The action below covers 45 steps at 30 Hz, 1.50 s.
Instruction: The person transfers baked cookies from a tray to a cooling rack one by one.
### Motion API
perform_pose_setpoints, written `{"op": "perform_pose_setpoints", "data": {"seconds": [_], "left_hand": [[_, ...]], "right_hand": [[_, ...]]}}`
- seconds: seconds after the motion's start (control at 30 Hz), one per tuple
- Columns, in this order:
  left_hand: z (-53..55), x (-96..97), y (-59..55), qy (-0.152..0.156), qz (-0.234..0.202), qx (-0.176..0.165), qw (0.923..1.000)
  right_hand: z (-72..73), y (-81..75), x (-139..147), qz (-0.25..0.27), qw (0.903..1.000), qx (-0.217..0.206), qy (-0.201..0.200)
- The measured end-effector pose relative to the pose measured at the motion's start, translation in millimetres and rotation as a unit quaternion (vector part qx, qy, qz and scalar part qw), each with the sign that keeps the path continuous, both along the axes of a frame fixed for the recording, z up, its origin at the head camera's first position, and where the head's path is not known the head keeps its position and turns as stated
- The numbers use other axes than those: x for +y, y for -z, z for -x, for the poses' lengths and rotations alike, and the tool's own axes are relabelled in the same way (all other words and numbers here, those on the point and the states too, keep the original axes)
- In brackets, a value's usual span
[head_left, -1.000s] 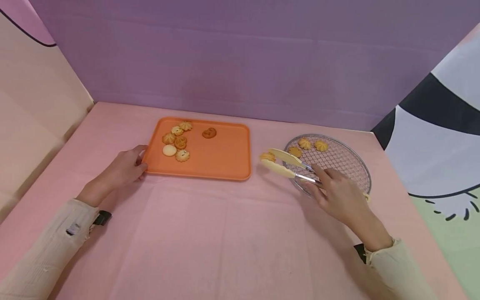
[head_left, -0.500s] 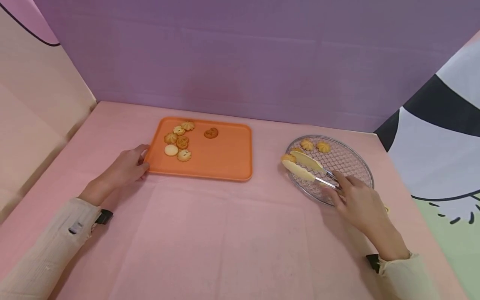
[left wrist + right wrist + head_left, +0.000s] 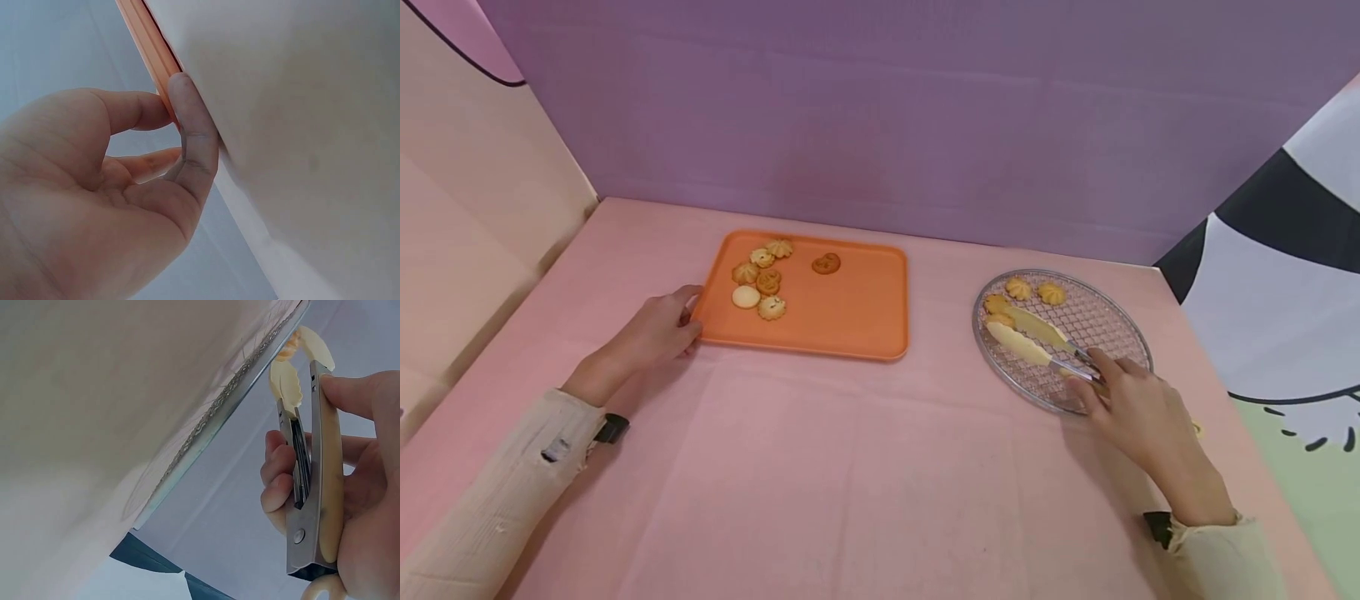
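Note:
My left hand [image 3: 651, 333] pinches the left edge of the orange tray [image 3: 857, 308]; the left wrist view shows thumb and fingers on the rim [image 3: 147, 47]. My right hand [image 3: 1150, 417] grips metal tongs with cream tips [image 3: 1018, 343], lowered over the left part of a round wire rack [image 3: 1097, 333]. A ridged cookie [image 3: 1002, 320] sits between the tong tips, partly hidden by them; in the right wrist view the cookie [image 3: 289, 347] shows at the rack's edge. Beside it on the rack lie a golden cookie [image 3: 996, 303] and two flower-shaped cookies [image 3: 1018, 288].
Several cookies cluster at the tray's left, among them a pale round one [image 3: 746, 297] and a brown pretzel-shaped one [image 3: 768, 282]. Another brown cookie [image 3: 826, 263] lies apart near the tray's back. A purple wall [image 3: 880, 125] stands behind the pink tabletop [image 3: 850, 467].
The right hand has carried the tongs and the cookie rightward, from between tray and rack to over the rack's left part. The left hand stays on the tray edge.

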<state>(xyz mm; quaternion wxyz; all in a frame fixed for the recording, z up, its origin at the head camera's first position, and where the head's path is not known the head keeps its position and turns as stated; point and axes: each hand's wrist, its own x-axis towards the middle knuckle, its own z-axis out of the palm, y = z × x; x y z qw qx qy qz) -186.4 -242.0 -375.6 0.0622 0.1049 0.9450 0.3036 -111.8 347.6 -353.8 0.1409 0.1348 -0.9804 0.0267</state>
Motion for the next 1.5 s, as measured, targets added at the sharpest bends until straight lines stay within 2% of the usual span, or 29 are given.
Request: {"op": "perform_pose_setpoints", "data": {"seconds": [0.43,0.63,1.03,1.23,1.37,1.5], "left_hand": [[-0.4,2.0,-1.9,-0.005,-0.004,-0.015,0.9999],[-0.7,1.9,-1.8,-0.006,-0.006,-0.023,0.9997],[0.3,0.0,-4.6,0.002,-0.012,-0.012,0.9999],[-0.1,0.3,-4.2,0.0,-0.012,-0.017,0.9998],[-0.3,0.9,-3.7,-0.001,-0.013,-0.019,0.9997],[-0.7,1.5,-3.0,-0.001,-0.008,-0.02,0.9998]], "right_hand": [[-1.7,-1.4,1.3,0.007,0.9992,-0.034,0.021],[-2.6,-1.8,1.6,0.014,0.999,-0.036,0.02],[-5.8,-7.5,-3.6,0.068,0.9973,-0.028,0.009],[-8.7,-9.9,-12.4,0.088,0.9955,-0.035,0.008],[-9.3,-10.1,-20.9,0.08,0.9967,-0.013,-0.002],[-7.5,-8.8,-30.3,0.057,0.9977,0.024,-0.028]]}}
